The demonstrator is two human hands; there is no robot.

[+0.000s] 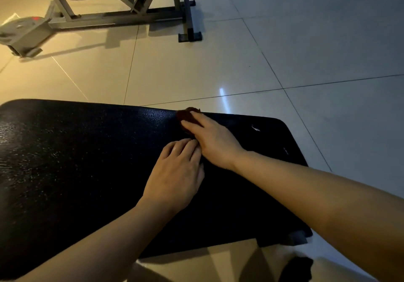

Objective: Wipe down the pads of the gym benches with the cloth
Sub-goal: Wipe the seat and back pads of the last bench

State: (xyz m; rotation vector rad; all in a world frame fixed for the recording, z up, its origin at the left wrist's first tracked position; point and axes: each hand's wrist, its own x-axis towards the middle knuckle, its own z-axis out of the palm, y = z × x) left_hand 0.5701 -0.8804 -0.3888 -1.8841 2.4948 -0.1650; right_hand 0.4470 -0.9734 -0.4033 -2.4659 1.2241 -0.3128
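The right hand (213, 137) pressed the cloth (185, 116) flat under straight fingers at the pad's (76, 150) far edge; unwiped pad stretched leftward. The left hand (177, 172) rested open.

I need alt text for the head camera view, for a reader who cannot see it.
A person's right hand presses a dark reddish cloth onto the far edge of a black bench pad, while the left hand rests flat beside it. A grey metal frame stands on the tiled floor beyond.
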